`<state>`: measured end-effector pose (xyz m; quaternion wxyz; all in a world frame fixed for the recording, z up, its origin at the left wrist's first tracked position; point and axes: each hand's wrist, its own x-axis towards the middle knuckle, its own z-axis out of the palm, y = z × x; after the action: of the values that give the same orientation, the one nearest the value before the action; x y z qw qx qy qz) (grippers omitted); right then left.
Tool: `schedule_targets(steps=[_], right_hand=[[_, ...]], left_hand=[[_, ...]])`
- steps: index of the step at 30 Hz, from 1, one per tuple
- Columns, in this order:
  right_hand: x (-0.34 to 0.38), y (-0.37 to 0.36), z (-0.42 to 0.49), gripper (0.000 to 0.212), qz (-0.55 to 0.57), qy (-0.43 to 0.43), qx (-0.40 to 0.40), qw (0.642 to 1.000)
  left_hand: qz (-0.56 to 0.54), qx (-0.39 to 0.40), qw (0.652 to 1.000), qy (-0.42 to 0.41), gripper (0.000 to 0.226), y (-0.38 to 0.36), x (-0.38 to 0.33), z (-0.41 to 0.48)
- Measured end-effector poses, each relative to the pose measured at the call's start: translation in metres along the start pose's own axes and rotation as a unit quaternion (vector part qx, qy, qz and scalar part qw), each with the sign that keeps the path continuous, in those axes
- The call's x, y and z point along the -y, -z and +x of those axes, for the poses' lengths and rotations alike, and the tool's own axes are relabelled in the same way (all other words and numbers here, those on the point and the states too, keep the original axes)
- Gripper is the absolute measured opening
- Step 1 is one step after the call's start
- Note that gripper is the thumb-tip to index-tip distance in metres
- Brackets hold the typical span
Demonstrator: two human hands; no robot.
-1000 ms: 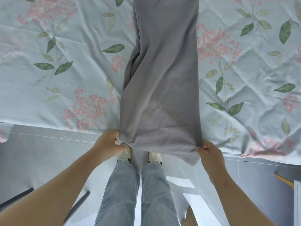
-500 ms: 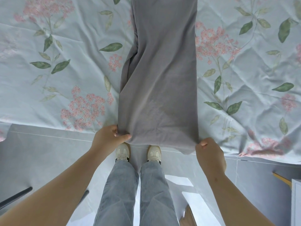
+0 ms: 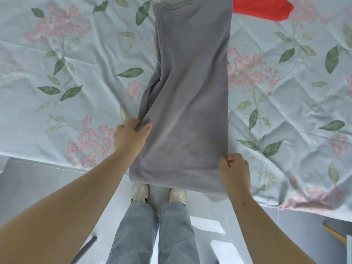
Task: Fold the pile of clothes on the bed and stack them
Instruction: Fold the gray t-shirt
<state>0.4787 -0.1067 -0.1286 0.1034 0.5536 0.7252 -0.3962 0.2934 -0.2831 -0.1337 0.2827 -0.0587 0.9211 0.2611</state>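
Left third of frame: floral bedsheet (image 3: 57,77), creased, covering the bed down to its near edge.

Left of centre: left hand (image 3: 131,136). Gone from the hem corner held half a second ago, now further up on the left edge of the grey garment (image 3: 190,96). Grasps the bunched edge there, thumb on top, fingers curled round the fold.

Centre: grey garment lying lengthwise on the sheet, already narrowed to a long strip. Far end near the top of frame, near hem hanging just off the bed edge above the shoes (image 3: 140,191). Left edge rumpled and curving inward above the hand; right edge straight.

Right of centre: right hand (image 3: 235,168), same place as before. Pinches the lower right edge between thumb and curled fingers.

Reading: hem let go on one side to tidy the loose left fold, probably straightening ahead of the cross fold. Fold not finished; nothing stacked in view.

Upper right: red garment (image 3: 262,8), cut off by the frame, touching or just beside the far right corner of the grey one; cannot tell which. Likely in the way if the hem gets carried up to the far end.

Lower right corner: wooden edge (image 3: 333,233) down by the floor, well apart from the work.
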Motion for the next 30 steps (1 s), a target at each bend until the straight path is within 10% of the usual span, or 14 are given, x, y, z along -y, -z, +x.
schedule_targets(steps=[16, 30], right_hand=[[0.075, -0.003, 0.094, 0.032, -0.013, 0.015, 0.003, 1.000], [0.084, -0.005, 0.109, 0.024, 0.052, -0.009, -0.008, 0.999]], left_hand=[[-0.002, -0.062, 0.995, -0.083, 0.027, 0.018, -0.094, 0.102], [0.000, 0.103, 0.995, -0.014, 0.028, 0.025, -0.069, 0.100]])
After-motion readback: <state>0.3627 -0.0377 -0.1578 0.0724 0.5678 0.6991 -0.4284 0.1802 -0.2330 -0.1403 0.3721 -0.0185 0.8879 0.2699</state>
